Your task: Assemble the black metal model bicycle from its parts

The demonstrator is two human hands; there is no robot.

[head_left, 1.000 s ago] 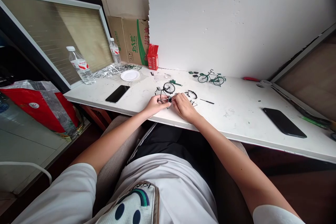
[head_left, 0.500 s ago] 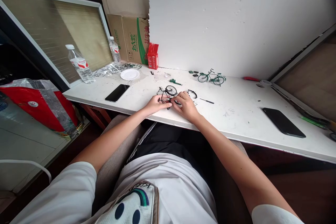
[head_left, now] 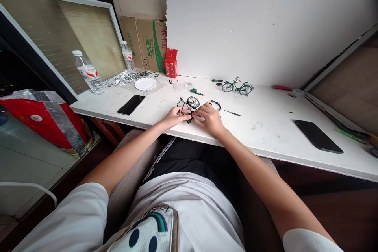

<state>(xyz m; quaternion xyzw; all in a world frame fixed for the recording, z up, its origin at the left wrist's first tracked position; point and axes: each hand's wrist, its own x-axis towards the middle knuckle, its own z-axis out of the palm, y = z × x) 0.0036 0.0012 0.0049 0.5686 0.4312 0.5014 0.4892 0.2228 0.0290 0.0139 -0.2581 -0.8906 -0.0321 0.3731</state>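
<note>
A black model bicycle [head_left: 193,102] is held at the table's front edge, its spoked wheel pointing away from me. My left hand [head_left: 176,118] is closed around the frame from the left, thumb laid across it. From the right, my right hand [head_left: 209,119] pinches at the frame near its lower end; whether a small part sits between the fingertips I cannot make out. Just beyond the right hand lies a loose black curved wheel part [head_left: 216,105]. A thin dark screwdriver-like tool [head_left: 232,113] rests to its right. A green model piece [head_left: 197,91] lies behind the bicycle.
A finished-looking green model bicycle [head_left: 238,87] stands at the back. Phones lie at left [head_left: 131,104] and right [head_left: 319,136]. A white plate [head_left: 145,84], water bottles [head_left: 89,73], a red box [head_left: 171,63] and a carton [head_left: 144,45] occupy the back left.
Both hands stay at the black bicycle with almost no movement. The right fingers shift slightly at the frame, and the whole view moves a little.
</note>
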